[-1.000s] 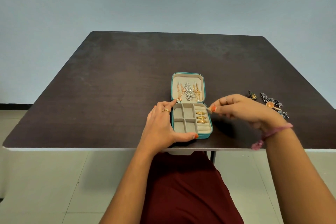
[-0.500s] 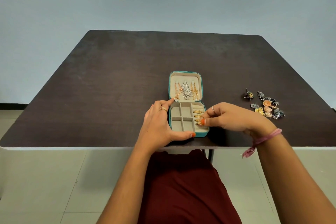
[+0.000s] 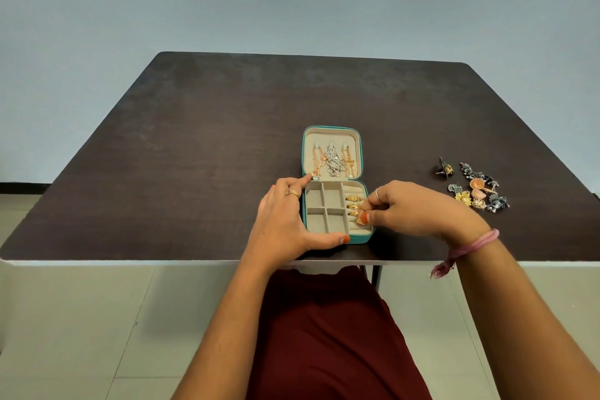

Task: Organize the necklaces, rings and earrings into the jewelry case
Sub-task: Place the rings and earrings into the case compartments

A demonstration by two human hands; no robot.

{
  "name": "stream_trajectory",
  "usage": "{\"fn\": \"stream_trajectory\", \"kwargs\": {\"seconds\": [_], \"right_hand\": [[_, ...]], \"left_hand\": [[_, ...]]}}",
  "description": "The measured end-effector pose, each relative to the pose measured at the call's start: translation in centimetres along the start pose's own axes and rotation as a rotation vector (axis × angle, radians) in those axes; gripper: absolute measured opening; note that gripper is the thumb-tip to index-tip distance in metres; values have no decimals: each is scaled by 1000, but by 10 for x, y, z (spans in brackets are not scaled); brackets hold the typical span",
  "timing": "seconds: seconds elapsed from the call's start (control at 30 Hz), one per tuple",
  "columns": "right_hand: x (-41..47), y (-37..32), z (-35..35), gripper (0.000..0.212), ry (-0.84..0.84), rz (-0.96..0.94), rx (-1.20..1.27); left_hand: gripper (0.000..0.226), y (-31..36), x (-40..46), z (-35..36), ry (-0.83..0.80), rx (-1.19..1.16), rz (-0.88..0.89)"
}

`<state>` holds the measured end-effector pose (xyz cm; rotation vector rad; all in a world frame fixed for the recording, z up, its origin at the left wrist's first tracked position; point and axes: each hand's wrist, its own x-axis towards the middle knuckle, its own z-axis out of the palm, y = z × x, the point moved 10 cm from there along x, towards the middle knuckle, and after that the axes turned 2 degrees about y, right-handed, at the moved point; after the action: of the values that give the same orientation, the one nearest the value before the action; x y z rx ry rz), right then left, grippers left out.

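The case [image 3: 334, 185] is steadied from the left by the left hand [image 3: 285, 221], which is spread against it, forefinger at the hinge, thumb along the near edge; nothing is pinched by it. In the lid, three necklaces [image 3: 331, 161] are already hung; the four square pockets [image 3: 324, 209] are bare; three rings [image 3: 354, 204] are seated in the roll slots on the right. A fourth ring [image 3: 360, 221] is pinched by the right hand [image 3: 418, 211] at the nearest slot; whether it is fully seated cannot be told. Well to the right, on the table [image 3: 194, 156], the earrings [image 3: 475, 187] are left in a heap; that step is judged undone, so roughly two thirds is finished. The earring count is hard to make out; the right fingertips are partly hidden.
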<state>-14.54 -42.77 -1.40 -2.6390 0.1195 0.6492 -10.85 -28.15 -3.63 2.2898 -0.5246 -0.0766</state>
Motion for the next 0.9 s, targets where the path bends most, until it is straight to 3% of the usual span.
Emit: {"fn": "stream_trajectory", "kwargs": {"seconds": [0.27, 0.4, 0.67, 0.9], "right_hand": [[1, 8, -7, 3, 155, 60, 17], [-8, 17, -16, 15, 332, 94, 90], [-11, 29, -5, 8, 372, 71, 356], [-14, 45, 13, 19, 421, -67, 807]], "left_hand": [[117, 1, 0, 1, -3, -9, 2], [117, 1, 0, 0, 4, -14, 4], [117, 0, 0, 2, -5, -6, -11], [116, 1, 0, 0, 4, 9, -13]]}}
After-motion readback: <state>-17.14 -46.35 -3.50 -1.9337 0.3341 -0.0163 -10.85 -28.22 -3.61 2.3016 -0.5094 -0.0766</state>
